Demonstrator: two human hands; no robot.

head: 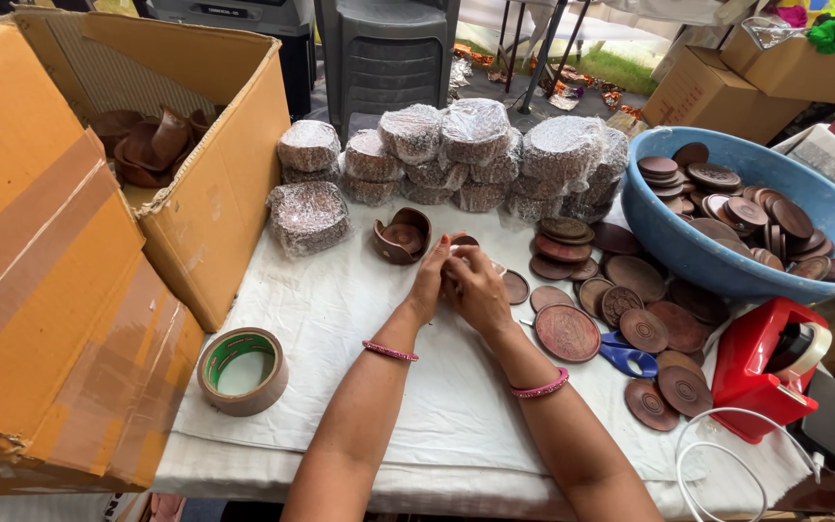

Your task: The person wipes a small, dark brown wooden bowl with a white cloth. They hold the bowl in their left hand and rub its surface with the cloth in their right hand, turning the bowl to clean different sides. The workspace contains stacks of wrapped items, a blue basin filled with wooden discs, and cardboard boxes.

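Brown clay lamps (463, 242) sit gripped between the left hand (430, 280) and right hand (476, 290), fingers curled around them above the white cloth (340, 319), beside loose clay lids (566, 332).

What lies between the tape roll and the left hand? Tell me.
In the head view, only bare white cloth lies between the brown tape roll and the left hand; the left forearm runs along the stretch's right edge.

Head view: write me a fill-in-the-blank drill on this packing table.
1. The roll of tape lies nearest the ___ hand.
2. The brown discs fill a ___ basin.
3. The scissors have ___ handles.
4. The tape dispenser is ___.

Missing words: left; blue; blue; red
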